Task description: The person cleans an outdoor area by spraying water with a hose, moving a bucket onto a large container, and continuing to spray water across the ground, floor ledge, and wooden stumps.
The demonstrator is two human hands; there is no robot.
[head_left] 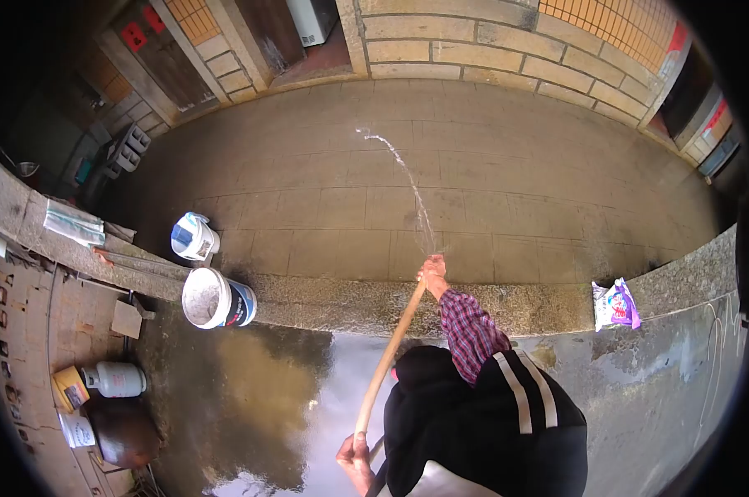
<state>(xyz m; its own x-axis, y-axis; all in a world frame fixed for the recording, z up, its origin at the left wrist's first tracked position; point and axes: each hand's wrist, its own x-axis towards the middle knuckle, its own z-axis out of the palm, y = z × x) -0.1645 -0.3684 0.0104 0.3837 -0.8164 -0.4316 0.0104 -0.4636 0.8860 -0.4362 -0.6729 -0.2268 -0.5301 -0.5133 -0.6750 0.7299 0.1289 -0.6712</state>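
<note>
A tan hose [388, 358] slants up in front of my body, and a stream of water [413, 186] arcs from its far end onto the paved floor. Around the hose near its mouth, my right hand [432, 276] is closed, with a plaid sleeve behind it. Lower down, at the left of my dark jacket, my left hand [356, 464] grips the same hose; some of its fingers are hidden. Beneath my right hand runs a low stone ledge [341, 308].
On the ledge stand a large white bucket [211, 299] and, to the right, a purple-and-white bag [616, 306]. A smaller bucket [202, 245] sits beyond it on the floor. At lower left are a gas cylinder [119, 379] and a brown round jar [124, 435]. Wet ground [250, 373] lies before the ledge.
</note>
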